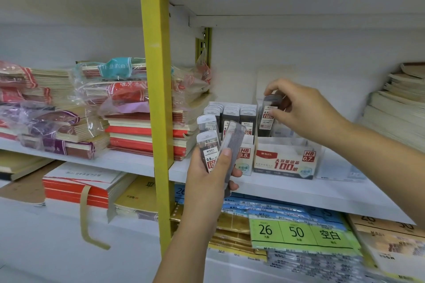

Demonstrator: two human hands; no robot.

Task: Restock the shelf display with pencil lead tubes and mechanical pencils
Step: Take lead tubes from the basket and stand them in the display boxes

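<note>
Your right hand (pixel 305 110) pinches one 0.7 lead tube (pixel 268 115) by its top between thumb and fingers, upright, in the clear display box marked HB 0.7 (pixel 285 163) on the white shelf (pixel 299 193). Your left hand (pixel 207 181) is closed around a small bundle of lead tubes (pixel 209 145), labels reading 0.5, held upright just in front of the HB 0.5 box (pixel 245 156). That box is packed with rows of tubes (pixel 232 115). Notebook stacks (pixel 128 122) lie left of the yellow upright (pixel 156 99).
</note>
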